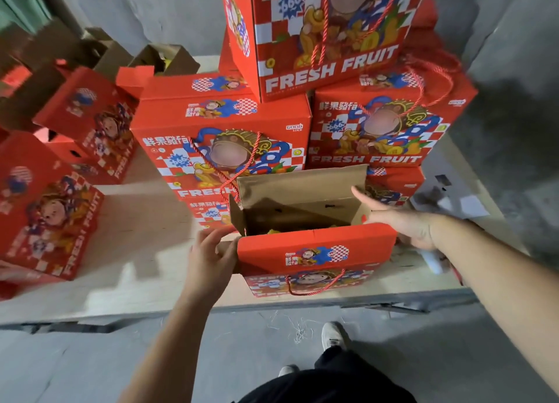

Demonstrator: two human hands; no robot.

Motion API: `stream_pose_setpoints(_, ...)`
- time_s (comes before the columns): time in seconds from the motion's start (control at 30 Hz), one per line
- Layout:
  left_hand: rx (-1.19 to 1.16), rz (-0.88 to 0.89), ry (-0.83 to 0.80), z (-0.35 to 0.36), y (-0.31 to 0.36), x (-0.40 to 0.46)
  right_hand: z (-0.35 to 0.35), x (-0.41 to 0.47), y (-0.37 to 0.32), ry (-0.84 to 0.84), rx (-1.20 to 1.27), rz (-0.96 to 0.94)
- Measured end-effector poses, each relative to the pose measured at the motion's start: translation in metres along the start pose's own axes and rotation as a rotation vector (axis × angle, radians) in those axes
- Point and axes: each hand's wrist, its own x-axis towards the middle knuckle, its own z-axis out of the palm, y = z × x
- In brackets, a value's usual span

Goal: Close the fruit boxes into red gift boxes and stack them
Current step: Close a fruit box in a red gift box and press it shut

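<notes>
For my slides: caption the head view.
Both hands at an open red gift box before stacked closed ones.

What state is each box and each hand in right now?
Front gift box: open, far flap up, near flap folded over.
Left hand: fingers straight, on the box's left side.
Right hand: fingers straight, at the right side flap.
Stacked gift boxes: closed, piled behind.
Brown cartons: open, far left.
</notes>
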Motion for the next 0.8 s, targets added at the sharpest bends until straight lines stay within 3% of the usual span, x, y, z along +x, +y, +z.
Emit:
stream_pose_setpoints(0.2, 0.331, 0.264, -0.152, -0.017, 0.035, 0.009, -0.001, -0.011, 0.001, -0.003, -0.272, 0.036)
stream_pose_setpoints(0.33, 0.279, 0.314, -0.295, -0.02, 0.05, 0.016, -0.01, -0.023, 0.002, 0.073, -0.385, 0.016)
stream_pose_setpoints(0.47, -0.363, 0.063, -0.499, -0.013, 0.05, 0.005, -0.01, -0.029, 0.006, 0.063, -0.359, 0.033)
stream_pose_setpoints(0.63, -0.413, -0.069, -0.517, 0.006, 0.049, 0.003, -0.01, -0.001, 0.012, 0.332, -0.039, 0.084)
stream_pose_setpoints(0.8, -0.487, -0.19, -0.487, 0.008, 0.036, 0.01, 0.005, 0.015, 0.013, 0.201, 0.098, 0.288)
